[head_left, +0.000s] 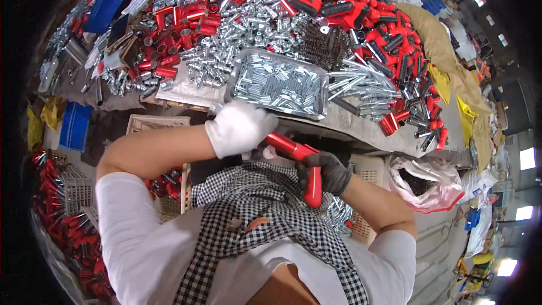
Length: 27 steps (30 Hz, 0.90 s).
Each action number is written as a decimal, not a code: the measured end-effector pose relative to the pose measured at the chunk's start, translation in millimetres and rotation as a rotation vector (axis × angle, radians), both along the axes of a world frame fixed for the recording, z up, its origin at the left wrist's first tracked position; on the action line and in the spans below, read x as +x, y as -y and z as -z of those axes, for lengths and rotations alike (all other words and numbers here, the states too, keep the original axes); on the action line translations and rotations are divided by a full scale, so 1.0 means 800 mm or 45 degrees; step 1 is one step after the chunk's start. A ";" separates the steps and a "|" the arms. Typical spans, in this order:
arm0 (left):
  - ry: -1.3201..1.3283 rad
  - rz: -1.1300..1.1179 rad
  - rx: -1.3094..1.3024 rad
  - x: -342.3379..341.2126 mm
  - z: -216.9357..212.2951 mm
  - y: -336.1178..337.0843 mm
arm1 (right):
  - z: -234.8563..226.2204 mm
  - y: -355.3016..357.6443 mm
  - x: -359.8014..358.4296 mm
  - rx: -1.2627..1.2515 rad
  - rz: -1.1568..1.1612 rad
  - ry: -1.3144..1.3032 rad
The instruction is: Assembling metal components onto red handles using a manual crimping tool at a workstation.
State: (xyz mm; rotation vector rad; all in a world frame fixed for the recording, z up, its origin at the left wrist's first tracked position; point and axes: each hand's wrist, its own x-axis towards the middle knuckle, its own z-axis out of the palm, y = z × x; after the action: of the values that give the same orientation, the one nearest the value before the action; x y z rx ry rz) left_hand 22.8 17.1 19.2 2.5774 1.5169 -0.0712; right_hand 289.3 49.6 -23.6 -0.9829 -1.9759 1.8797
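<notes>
My right hand (pixel 334 173), in a dark grey glove, is closed around a red pistol-shaped tool body (pixel 293 148) in front of my apron. Its handle points down toward me and its tube slants up to the left. My left hand (pixel 240 127), in a white glove, is at the tube's far end with fingers curled in. Whatever those fingers hold is hidden. Just beyond it, a clear tray (pixel 232 87) of short silver pins (pixel 276 83) rests on the bench's near edge.
Silver fittings (pixel 248 25), red tubes (pixel 186 36), dark springs (pixel 322 45) and red-black tool bodies (pixel 389 39) heap the bench. A plastic sack (pixel 403 172) stands at right. Crates (pixel 73 189) and red parts (pixel 62 231) lie at lower left.
</notes>
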 end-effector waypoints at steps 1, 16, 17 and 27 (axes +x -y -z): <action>0.025 0.104 0.244 -0.005 -0.007 -0.001 | -0.012 0.001 -0.006 0.284 -0.049 0.028; 0.199 0.147 0.650 -0.067 0.032 -0.028 | 0.008 0.028 -0.073 -1.121 0.092 -0.656; 0.200 0.154 0.737 -0.076 0.027 -0.027 | 0.017 0.033 -0.082 -1.159 0.132 -0.701; 1.736 -0.494 0.451 -0.098 0.020 0.009 | 0.016 0.033 -0.163 1.398 -0.167 -0.218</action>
State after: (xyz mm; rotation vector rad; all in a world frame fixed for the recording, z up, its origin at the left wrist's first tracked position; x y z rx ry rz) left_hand -55.3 10.0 3.1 1.5830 1.3330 1.6792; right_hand 159.2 23.5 -36.6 -0.3402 -2.4503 0.6076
